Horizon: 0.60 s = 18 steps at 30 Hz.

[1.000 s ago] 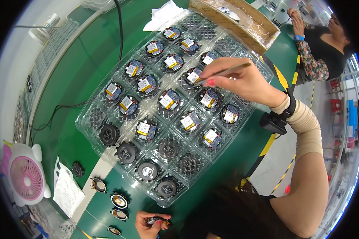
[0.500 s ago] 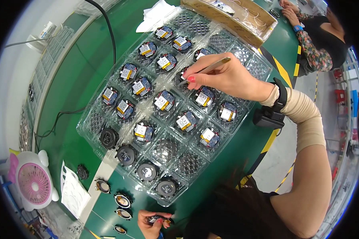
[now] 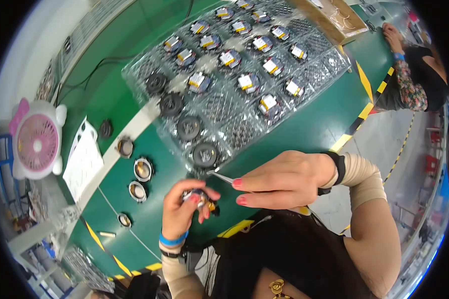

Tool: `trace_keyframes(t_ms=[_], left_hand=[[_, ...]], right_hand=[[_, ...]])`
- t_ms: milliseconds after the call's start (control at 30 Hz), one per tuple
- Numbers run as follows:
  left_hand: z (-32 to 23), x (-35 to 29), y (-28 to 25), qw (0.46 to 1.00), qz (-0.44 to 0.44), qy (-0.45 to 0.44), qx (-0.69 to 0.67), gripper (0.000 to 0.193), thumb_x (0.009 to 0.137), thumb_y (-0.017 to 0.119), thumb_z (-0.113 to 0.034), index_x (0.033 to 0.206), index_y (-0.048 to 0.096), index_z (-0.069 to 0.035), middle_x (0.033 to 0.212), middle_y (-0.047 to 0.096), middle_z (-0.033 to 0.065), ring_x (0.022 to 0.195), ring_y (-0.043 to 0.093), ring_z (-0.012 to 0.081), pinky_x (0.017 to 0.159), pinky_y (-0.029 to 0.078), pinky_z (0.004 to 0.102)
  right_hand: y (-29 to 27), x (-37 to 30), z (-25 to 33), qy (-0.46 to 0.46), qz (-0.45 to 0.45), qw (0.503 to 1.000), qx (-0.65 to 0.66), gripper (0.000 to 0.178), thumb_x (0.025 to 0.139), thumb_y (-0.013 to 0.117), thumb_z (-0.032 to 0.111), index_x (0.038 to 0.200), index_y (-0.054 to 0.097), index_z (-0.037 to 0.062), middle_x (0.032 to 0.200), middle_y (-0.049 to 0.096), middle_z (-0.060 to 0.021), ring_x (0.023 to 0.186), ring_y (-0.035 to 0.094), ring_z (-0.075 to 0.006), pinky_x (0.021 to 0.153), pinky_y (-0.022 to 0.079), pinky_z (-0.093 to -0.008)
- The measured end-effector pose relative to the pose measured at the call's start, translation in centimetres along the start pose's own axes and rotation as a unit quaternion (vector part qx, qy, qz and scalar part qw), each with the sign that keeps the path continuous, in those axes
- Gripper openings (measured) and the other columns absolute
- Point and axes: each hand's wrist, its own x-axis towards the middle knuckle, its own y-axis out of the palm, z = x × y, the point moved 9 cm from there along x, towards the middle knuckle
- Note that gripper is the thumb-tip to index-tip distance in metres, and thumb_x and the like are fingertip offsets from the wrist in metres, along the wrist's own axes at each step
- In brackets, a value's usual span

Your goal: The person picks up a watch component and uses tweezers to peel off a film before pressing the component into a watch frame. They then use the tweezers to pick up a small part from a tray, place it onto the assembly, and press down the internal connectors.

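Observation:
In my left hand [image 3: 173,212], close to my body, the fingers curl round a small round electronic unit [image 3: 200,196] with dark and yellowish parts. My right hand [image 3: 292,179] pinches metal tweezers [image 3: 221,176], their tips pointing left, just above and right of the unit and apart from it. Beyond both hands lies a clear plastic tray [image 3: 218,108] with square compartments. Many hold round circuit assemblies [image 3: 230,59] topped by silver battery packs with yellow tape. Black round housings [image 3: 205,155] fill compartments along the tray's near left edge.
Several open ring-shaped housings [image 3: 143,169] lie on the green table, left of my hands. Farther left are white paper [image 3: 84,158] and a pink-and-white fan [image 3: 37,144]. A cardboard box [image 3: 329,20] stands at the back. Another person's hand [image 3: 393,37] rests at far right.
My right hand has come from above the tray back to near my left hand, still holding the tweezers. The head view has shifted, so the tray appears higher and my left hand shows more fully.

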Motion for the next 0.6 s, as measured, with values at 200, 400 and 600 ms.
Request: trace_keyframes(t_ms=[200, 400, 600], left_hand=[[0.7, -4.9, 0.9, 0.998, 0.001, 0.038, 0.049, 0.024, 0.092, 0.042, -0.022, 0.103, 0.045, -0.001, 0.081, 0.059, 0.0174, 0.053, 0.051, 0.0126, 0.042, 0.039, 0.0202], [1.4, -7.7, 0.9, 0.998, -0.009, 0.039, 0.052, 0.018, 0.092, 0.042, -0.014, 0.100, 0.051, 0.000, 0.083, 0.061, 0.0119, 0.052, 0.052, 0.0102, 0.041, 0.038, 0.0187], [1.2, -9.8, -0.8, 0.994, -0.034, 0.031, 0.096, 0.016, 0.091, 0.042, -0.009, 0.100, 0.053, -0.001, 0.083, 0.062, 0.0096, 0.051, 0.051, 0.0079, 0.041, 0.037, 0.0175]], right_hand=[[5.1, 1.0, 7.2, -0.073, 0.017, 0.994, -0.076, 0.020, 0.072, 0.057, 0.004, 0.089, 0.060, -0.0078, 0.094, 0.059, -0.0220, 0.073, 0.063, -0.0237, 0.061, 0.053, -0.0282], [6.6, 1.6, 10.5, -0.051, 0.052, 0.993, -0.094, 0.023, 0.072, 0.059, 0.006, 0.092, 0.060, -0.0061, 0.093, 0.060, -0.0190, 0.073, 0.063, -0.0237, 0.061, 0.053, -0.0287], [6.5, 2.0, 8.7, 0.158, -0.042, 0.985, 0.056, 0.023, 0.069, 0.066, 0.001, 0.091, 0.061, -0.0026, 0.092, 0.062, -0.0152, 0.074, 0.064, -0.0235, 0.060, 0.053, -0.0289]])
